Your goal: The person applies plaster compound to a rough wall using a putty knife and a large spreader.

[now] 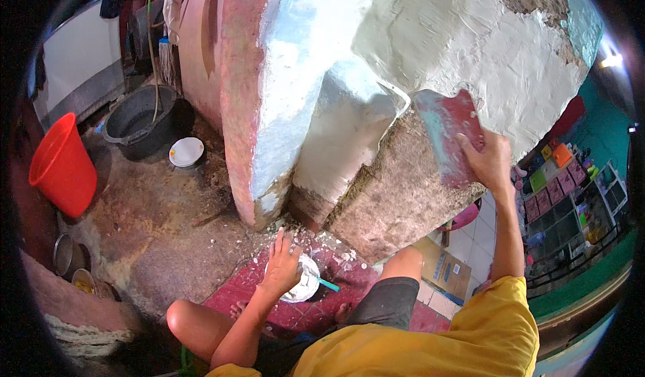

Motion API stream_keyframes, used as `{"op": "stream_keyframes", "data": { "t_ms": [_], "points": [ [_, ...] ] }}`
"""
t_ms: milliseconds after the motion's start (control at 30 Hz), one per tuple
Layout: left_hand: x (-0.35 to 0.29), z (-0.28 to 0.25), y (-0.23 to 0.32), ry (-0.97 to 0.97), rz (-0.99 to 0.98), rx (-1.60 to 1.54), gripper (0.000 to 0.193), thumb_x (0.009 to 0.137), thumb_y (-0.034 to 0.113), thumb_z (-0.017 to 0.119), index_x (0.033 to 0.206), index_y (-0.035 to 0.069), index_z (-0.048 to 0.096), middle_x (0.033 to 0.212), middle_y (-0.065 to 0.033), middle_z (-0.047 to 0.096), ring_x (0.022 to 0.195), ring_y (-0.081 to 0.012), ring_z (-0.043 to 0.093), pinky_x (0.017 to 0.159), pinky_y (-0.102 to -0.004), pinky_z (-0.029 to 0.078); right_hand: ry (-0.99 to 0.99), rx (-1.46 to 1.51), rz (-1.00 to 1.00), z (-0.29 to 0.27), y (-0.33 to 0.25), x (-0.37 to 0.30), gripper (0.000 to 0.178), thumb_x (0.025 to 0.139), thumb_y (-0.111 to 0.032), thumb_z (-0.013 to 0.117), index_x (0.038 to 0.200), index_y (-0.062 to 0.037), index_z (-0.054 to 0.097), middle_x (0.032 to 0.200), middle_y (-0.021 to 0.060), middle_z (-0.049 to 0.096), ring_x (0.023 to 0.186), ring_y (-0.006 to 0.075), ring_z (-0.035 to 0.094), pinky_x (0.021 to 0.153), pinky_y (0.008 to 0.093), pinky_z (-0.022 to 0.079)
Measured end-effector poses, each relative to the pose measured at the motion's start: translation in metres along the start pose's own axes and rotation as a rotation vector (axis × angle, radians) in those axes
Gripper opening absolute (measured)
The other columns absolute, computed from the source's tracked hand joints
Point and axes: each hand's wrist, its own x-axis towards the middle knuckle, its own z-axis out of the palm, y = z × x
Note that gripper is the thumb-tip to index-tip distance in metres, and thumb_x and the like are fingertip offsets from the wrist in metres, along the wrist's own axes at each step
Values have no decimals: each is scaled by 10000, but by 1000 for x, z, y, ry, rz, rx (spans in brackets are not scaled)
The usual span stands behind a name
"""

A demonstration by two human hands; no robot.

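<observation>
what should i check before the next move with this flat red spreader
1. Right hand has hold of the red spreader: ok, thumb across its face.
2. Spreader pressed flat on the wall: cannot tell from this one angle.
3. Left hand free: ok, nothing seen in it; it overlaps the white bowl in view.
4. White paste available: ok, some shows in the bowl, with a teal handle sticking out over the rim.
5. Wall fully coated: not ok, a rough brown patch lies bare below the pale coat.
</observation>
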Motion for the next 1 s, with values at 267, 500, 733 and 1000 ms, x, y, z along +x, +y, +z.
{"op": "stream_keyframes", "data": {
  "t_ms": [267, 500, 733, 1000],
  "points": [
    [-3, -1, -7, 22, -10, 24, 396, 662, 86, 653, 1024, -8, 522, 1293, -258, 331, 1312, -430, 172, 1035, -533, 236, 58, -147, 124, -12, 12, 16, 380, 746, -303, 678, 711, 63, 582, 548, 226, 494, 486, 347, 506, 499, 408, 387],
    [1, -7, -3, 60, 27, 32, 421, 657, 92, 651, 1036, -24, 508, 1287, -256, 339, 1302, -432, 188, 1035, -522, 235, 177, -71, 160, -60, 8, 16, 354, 764, -288, 666, 868, 49, 632, 649, 208, 599, 610, 285, 626, 581, 360, 460],
    [6, -30, -12, -64, -114, -331, 401, 773, 207, 614, 1068, -39, 500, 1049, -256, 562, 980, -376, 553, 882, -428, 423, -164, 529, 282, -3, -42, -68, 229, 820, -169, 636, 954, 15, 610, 778, 106, 638, 669, 147, 597, 595, 288, 475],
    [-27, -14, 56, 17, -331, -1350, 780, 866, 302, 578, 1375, 5, 68, 1298, -203, 352, 1233, -259, 334, 979, -365, 341, -348, 563, -75, 120, -198, -231, 601, 672, -53, 616, 1256, -139, 501, 1053, 147, 512, 858, 323, 548, 633, 383, 502]
  ]
}}
